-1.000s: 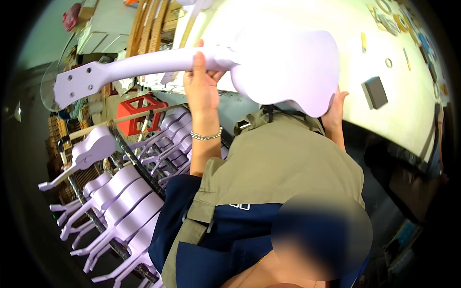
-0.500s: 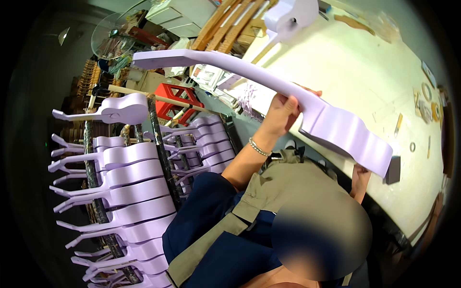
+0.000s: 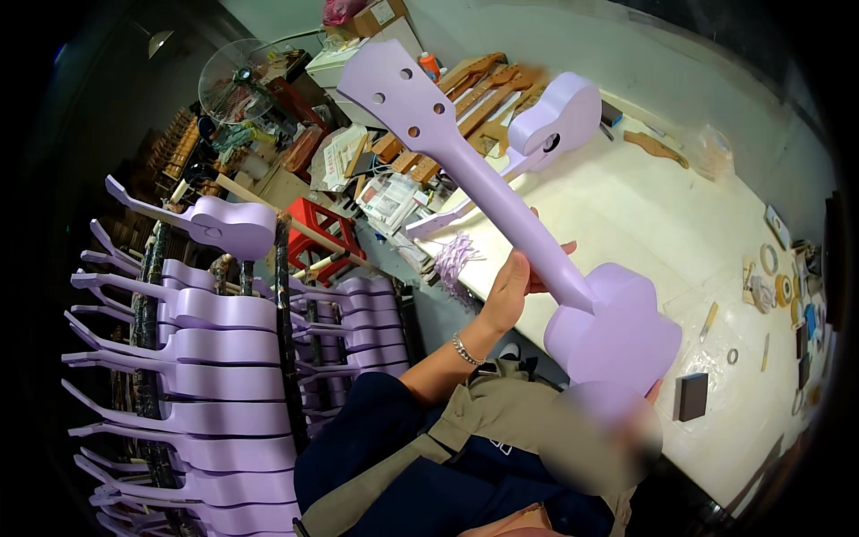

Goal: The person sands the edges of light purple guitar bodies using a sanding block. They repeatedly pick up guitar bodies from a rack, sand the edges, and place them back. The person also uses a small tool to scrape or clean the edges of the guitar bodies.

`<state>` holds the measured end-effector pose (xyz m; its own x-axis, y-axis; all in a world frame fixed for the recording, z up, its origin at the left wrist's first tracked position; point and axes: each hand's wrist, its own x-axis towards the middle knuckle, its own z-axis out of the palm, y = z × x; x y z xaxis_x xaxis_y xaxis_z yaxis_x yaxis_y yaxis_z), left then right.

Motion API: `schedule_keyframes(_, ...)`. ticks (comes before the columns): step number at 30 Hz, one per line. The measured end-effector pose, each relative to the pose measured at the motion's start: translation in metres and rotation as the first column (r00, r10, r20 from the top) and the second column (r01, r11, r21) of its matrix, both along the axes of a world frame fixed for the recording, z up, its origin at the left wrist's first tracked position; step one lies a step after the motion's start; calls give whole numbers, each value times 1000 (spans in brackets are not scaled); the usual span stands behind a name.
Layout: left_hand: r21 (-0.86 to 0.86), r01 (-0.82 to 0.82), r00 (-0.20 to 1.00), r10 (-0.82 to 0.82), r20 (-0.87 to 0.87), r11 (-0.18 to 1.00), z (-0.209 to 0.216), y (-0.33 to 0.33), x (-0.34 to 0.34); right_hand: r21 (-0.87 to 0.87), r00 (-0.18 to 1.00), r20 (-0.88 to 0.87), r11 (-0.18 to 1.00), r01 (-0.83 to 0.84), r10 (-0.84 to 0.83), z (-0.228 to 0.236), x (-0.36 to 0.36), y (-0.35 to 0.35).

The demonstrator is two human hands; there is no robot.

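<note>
A lilac ukulele (image 3: 519, 224) without strings is raised in front of me, its back and the rear of its headstock facing up. My left hand (image 3: 510, 291) is closed round the neck near the body, thumb on the near side and fingertips showing beyond. Only a sliver of my right hand (image 3: 654, 391) shows, at the body's lower end, holding its edge; most of its fingers are hidden. On the table a dark rectangular block (image 3: 692, 396) lies close to that hand. Farther back, a second lilac ukulele (image 3: 557, 121) rests on its side.
At my left a rack (image 3: 284, 331) with dark uprights carries several lilac ukuleles (image 3: 228, 347). Behind it are a red stool (image 3: 318, 224) and a fan (image 3: 242, 79). The pale table (image 3: 626, 210) bears wooden necks (image 3: 483, 98), lilac strips (image 3: 456, 259) and tape rolls (image 3: 769, 259).
The held ukulele has turned from side-on to back-up, its headstock rising and its body swinging left and down. Both hands stay on it. The whole view has shifted.
</note>
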<state>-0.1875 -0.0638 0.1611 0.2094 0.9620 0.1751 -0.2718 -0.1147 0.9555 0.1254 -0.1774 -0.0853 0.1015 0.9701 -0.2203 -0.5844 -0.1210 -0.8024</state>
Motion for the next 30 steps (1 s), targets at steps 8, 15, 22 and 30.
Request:
schedule_keyframes(8,279,128,888,-235,394,952,22,35,-12,-308,939,-268,904,-295,215,24,-25,-3)
schedule_keyframes(15,92,-183,971,165,173,979,67,30,0,-162,869,-310,880,-447,385,83,-54,13)
schedule_keyframes(22,198,-365,928,373,-6,910,58,35,6,-176,924,-187,915,-364,332,93,-51,17)
schedule_keyframes(30,238,-384,918,395,-1,892,52,42,16,-65,957,75,960,-274,279,114,-58,31)
